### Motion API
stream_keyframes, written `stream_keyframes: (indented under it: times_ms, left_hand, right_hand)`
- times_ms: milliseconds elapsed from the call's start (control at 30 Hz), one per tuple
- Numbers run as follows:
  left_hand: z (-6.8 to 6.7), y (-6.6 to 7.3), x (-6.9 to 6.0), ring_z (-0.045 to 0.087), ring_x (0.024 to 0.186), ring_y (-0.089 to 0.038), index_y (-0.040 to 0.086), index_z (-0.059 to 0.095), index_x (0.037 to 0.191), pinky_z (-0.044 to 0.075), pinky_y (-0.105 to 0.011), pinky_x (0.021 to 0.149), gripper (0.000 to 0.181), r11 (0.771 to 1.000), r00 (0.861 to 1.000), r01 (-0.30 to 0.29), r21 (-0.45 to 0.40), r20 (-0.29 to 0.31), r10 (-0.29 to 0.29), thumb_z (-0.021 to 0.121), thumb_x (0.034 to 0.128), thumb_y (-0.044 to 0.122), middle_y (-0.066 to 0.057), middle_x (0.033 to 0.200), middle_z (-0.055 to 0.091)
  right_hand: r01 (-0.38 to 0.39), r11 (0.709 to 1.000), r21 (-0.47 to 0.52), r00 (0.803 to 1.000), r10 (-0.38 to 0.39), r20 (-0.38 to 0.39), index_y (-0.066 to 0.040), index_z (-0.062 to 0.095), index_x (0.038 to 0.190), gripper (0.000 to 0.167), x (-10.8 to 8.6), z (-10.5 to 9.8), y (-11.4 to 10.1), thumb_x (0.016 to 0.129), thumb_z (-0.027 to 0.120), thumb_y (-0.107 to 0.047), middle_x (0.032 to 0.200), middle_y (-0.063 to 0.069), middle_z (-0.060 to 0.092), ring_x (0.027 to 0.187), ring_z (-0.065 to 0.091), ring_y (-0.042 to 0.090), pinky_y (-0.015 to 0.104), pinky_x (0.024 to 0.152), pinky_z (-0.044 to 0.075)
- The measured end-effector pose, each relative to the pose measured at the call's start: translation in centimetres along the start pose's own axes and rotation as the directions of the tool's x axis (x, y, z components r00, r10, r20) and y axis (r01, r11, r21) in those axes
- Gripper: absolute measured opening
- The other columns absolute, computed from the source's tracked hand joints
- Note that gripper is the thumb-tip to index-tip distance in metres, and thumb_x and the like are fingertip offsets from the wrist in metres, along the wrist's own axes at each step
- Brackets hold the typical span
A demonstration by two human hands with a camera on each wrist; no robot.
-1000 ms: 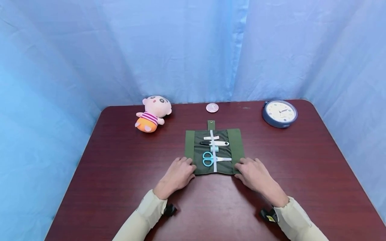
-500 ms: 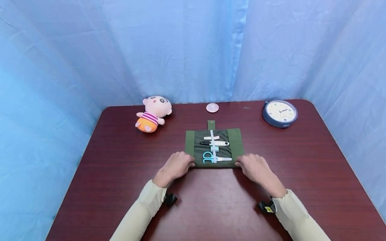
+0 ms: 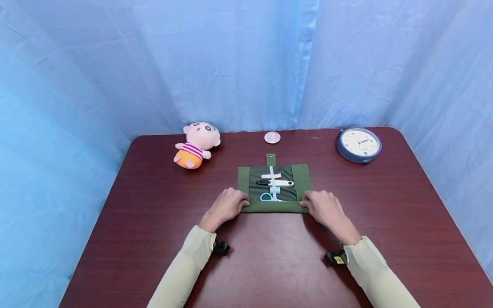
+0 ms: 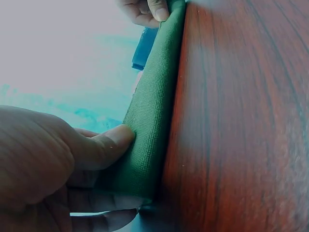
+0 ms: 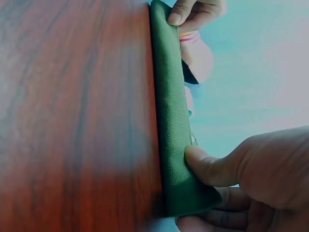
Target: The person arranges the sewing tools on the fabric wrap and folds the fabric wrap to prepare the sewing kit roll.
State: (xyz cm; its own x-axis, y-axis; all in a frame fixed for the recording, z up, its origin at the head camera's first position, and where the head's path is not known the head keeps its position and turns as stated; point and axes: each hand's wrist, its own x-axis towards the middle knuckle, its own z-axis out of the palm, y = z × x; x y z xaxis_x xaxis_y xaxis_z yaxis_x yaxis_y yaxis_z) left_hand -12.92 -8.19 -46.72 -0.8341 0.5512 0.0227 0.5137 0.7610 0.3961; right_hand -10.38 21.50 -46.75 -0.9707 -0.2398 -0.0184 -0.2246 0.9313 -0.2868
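A green fabric roll-up pouch (image 3: 274, 207) lies on the table with its near edge folded up and over. My left hand (image 3: 227, 204) pinches the fold's left end, thumb on top and fingers beneath. At the right end, my right hand (image 3: 324, 208) pinches it the same way. Under a white elastic band (image 3: 271, 170) sit a small pale item, a black-and-white handled tool (image 3: 285, 183), a light blue spool-like piece (image 3: 277, 190) and blue-handled scissors (image 3: 262, 195). The fold covers most of the scissors. A snap strap (image 3: 271, 161) points away from me.
A plush doll (image 3: 194, 147) lies at the back left of the dark red table (image 3: 262, 265). A round pinkish disc (image 3: 272, 137) is near the back edge. A blue alarm clock (image 3: 360, 145) stands at the back right. Blue curtains (image 3: 231, 64) hang around the table.
Both hands have moved away from me, turning the pouch's near edge up and over. The scissors, fully visible earlier, are now mostly covered by the fold.
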Motion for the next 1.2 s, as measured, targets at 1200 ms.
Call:
stream_keyframes:
  times_ms: [1200]
  left_hand:
    - [0.8, 1.5, 0.1, 0.054, 0.080, -0.021, 0.015, 0.076, 0.084, 0.047, -0.033, 0.071, 0.014, 0.918, 0.981, -0.176, 0.355, -0.012, 0.193, 0.067, 0.0878, 0.005, -0.002, 0.082, 0.061]
  right_hand:
    - [0.362, 0.889, -0.281, 0.871, -0.430, -0.239, -0.007, 0.069, 0.071, 0.011, -0.4, 2.4, -1.8, 0.076, 0.067, 0.003, 0.073, 0.005, 0.055, 0.065, 0.053, 0.024, 0.035, 0.055, 0.049]
